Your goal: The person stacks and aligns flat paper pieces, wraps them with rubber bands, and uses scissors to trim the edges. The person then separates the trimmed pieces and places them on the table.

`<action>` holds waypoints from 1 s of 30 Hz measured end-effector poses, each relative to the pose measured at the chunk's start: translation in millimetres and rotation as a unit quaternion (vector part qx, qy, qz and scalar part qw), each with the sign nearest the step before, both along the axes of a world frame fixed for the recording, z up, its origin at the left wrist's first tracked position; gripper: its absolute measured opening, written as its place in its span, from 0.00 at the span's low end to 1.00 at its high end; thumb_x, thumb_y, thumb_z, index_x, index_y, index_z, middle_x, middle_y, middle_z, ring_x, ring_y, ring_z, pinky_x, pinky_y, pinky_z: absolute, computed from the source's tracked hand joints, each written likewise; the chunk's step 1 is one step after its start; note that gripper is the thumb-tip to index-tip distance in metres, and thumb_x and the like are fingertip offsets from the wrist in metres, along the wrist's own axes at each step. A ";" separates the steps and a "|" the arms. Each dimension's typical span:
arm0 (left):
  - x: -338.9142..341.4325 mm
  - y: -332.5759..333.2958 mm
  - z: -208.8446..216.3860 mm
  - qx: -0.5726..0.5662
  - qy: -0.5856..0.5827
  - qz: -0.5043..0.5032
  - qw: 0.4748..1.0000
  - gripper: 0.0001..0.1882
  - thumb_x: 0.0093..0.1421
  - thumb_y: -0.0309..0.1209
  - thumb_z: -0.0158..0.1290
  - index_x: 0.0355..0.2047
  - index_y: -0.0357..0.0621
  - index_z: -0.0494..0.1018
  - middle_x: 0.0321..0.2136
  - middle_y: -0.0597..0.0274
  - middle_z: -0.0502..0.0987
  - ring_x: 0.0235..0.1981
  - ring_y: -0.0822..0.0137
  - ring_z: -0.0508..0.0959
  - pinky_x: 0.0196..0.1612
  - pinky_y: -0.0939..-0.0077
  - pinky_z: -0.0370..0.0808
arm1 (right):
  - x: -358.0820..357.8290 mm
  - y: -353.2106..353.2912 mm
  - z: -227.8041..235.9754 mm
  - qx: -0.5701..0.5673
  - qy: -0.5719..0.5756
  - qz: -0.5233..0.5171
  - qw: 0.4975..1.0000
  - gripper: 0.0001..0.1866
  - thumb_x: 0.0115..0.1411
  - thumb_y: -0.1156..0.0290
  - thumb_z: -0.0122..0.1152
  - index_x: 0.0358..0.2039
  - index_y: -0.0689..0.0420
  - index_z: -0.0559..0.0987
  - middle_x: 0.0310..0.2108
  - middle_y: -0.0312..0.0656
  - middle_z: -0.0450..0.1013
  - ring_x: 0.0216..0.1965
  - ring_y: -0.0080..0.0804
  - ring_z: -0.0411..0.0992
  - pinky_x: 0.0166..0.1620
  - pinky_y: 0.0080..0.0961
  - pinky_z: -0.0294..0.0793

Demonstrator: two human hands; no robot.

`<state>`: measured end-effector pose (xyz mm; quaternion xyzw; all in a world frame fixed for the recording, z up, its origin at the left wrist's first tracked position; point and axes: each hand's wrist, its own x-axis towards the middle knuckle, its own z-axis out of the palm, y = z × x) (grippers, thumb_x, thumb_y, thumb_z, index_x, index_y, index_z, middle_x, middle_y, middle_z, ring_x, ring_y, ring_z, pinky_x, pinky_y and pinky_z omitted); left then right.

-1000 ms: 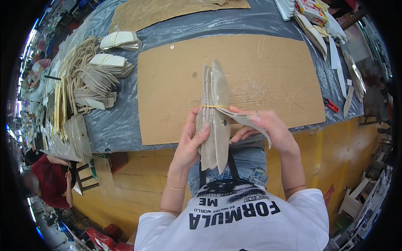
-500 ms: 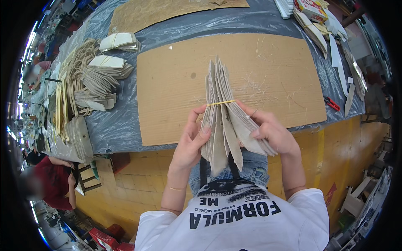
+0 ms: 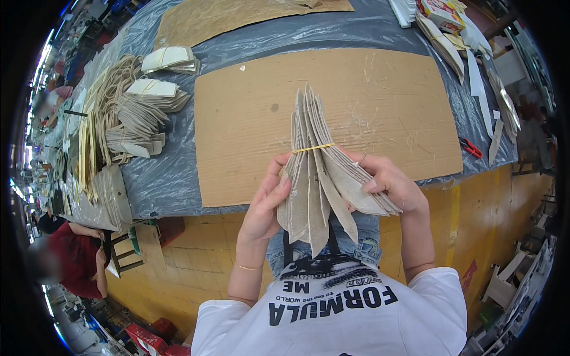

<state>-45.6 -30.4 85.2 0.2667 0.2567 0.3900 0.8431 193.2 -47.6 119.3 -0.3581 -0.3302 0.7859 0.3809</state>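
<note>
Between my two hands is a bundle of flat beige fabric pieces (image 3: 312, 196), bound round its middle by a yellow rubber band (image 3: 312, 148). Its near ends fan apart, while the far ends stand close together in a point over the cardboard. My left hand (image 3: 268, 199) grips the bundle's left side, thumb lying on the outer pieces. On the other side my right hand (image 3: 392, 184) is closed round the right-hand pieces, with its thumb on top of them. Some fingers of both hands are hidden behind the pieces.
A large cardboard sheet (image 3: 237, 130) with loose threads lies on the plastic-covered table (image 3: 160, 190). Stacks of similar pieces (image 3: 139, 115) sit at left. Red-handled snips (image 3: 471, 148) lie at right, below paper strips and a box (image 3: 440, 15). A person in red (image 3: 83, 261) is at lower left.
The near ends of the bundle have spread wider and come into clearer view. My right hand has shifted slightly right with its pieces, and my left hand slightly left.
</note>
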 end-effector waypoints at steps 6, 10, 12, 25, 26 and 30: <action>-0.1 -0.3 -2.7 0.001 -0.012 -0.010 1.000 0.25 0.67 0.33 0.47 0.60 0.41 0.52 0.55 0.53 0.68 0.55 0.68 0.71 0.56 0.74 0.70 | 1.0 -0.2 -0.5 0.016 -0.021 0.001 1.000 0.44 0.43 0.77 0.46 0.66 0.70 0.55 0.45 0.50 0.72 0.34 0.29 0.76 0.43 0.23 0.77; -1.7 0.1 -4.2 0.010 -0.002 -0.011 1.000 0.25 0.67 0.33 0.46 0.60 0.41 0.52 0.55 0.53 0.68 0.55 0.69 0.71 0.56 0.74 0.69 | 2.6 0.7 -1.4 0.016 -0.004 0.013 1.000 0.43 0.45 0.76 0.49 0.66 0.69 0.55 0.46 0.50 0.72 0.36 0.29 0.76 0.44 0.24 0.76; -1.4 0.7 -3.3 0.011 -0.009 -0.019 1.000 0.26 0.68 0.34 0.46 0.61 0.40 0.50 0.56 0.53 0.68 0.56 0.68 0.70 0.57 0.71 0.68 | -0.8 -0.2 -1.6 0.033 -0.014 -0.005 0.999 0.43 0.48 0.74 0.54 0.66 0.69 0.54 0.47 0.51 0.72 0.38 0.32 0.76 0.46 0.25 0.75; 11.7 -1.2 10.9 0.072 0.124 0.019 0.990 0.41 0.55 0.28 0.57 0.64 0.36 0.47 0.53 0.51 0.68 0.55 0.64 0.69 0.59 0.69 0.65 | 1.8 -25.3 6.2 0.302 -0.352 -0.071 0.883 0.42 0.50 0.62 0.72 0.63 0.59 0.64 0.52 0.45 0.72 0.45 0.33 0.74 0.45 0.27 0.72; 11.8 -1.1 11.1 0.085 0.124 0.016 0.988 0.41 0.55 0.28 0.57 0.64 0.36 0.48 0.52 0.51 0.69 0.55 0.65 0.69 0.58 0.69 0.66 | 18.6 -25.1 0.9 0.341 -0.397 -0.109 0.845 0.38 0.51 0.62 0.72 0.61 0.59 0.68 0.52 0.43 0.72 0.46 0.31 0.73 0.47 0.27 0.71; 15.2 -3.7 8.4 0.089 0.113 0.018 0.989 0.41 0.53 0.29 0.57 0.63 0.35 0.50 0.51 0.52 0.70 0.53 0.65 0.70 0.57 0.69 0.67 | 93.5 -25.4 -32.9 0.247 -0.773 -0.275 0.516 0.29 0.56 0.58 0.66 0.56 0.58 0.73 0.54 0.53 0.69 0.55 0.45 0.66 0.57 0.38 0.64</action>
